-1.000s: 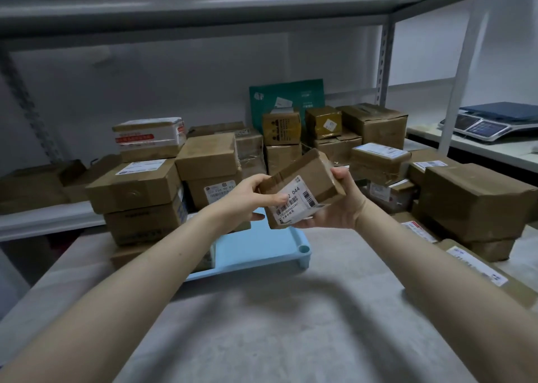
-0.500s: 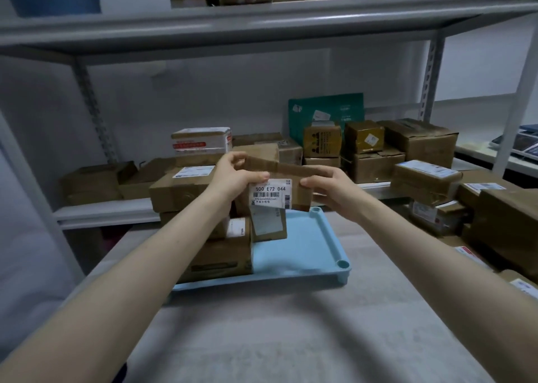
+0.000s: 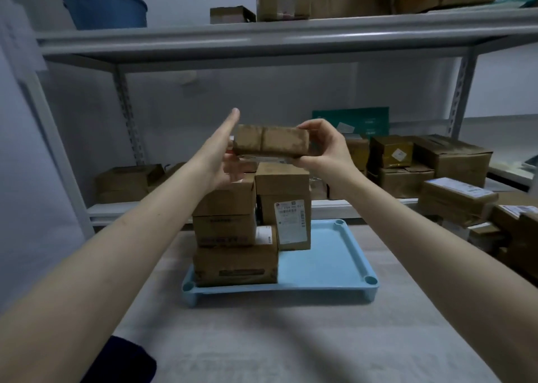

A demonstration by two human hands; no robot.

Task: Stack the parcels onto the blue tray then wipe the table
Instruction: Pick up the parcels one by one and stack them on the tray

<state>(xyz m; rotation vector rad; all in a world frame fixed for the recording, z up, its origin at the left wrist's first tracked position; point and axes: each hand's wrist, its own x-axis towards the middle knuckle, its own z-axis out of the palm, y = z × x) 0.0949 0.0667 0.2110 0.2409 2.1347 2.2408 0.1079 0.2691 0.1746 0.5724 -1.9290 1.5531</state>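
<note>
Your right hand (image 3: 323, 146) grips the right end of a small brown parcel (image 3: 270, 143), with the fingers curled over its top edge and the thumb tucked beneath. Your left hand (image 3: 221, 155) is spread flat, fingers straight and pointing up and away, with the palm pressed against the parcel's left end. Its thumb sits low under the box, but how much weight it takes cannot be told.

You hold the parcel level between both hands, long side facing you, with a strip of tape crossing its front. It sits directly over the stack (image 3: 233, 237) of brown boxes on the left half of the blue tray (image 3: 329, 263). Whether it already touches the topmost box cannot be told.

Beside the stack an upright box (image 3: 283, 205) shows a white label and stands on the tray. The tray's right half is bare and rests on the grey table (image 3: 291, 339).

More loose parcels (image 3: 457, 196) lie at the table's right edge and along the lower shelf (image 3: 116, 208) behind. A blue bucket (image 3: 104, 6) stands on the upper shelf.
</note>
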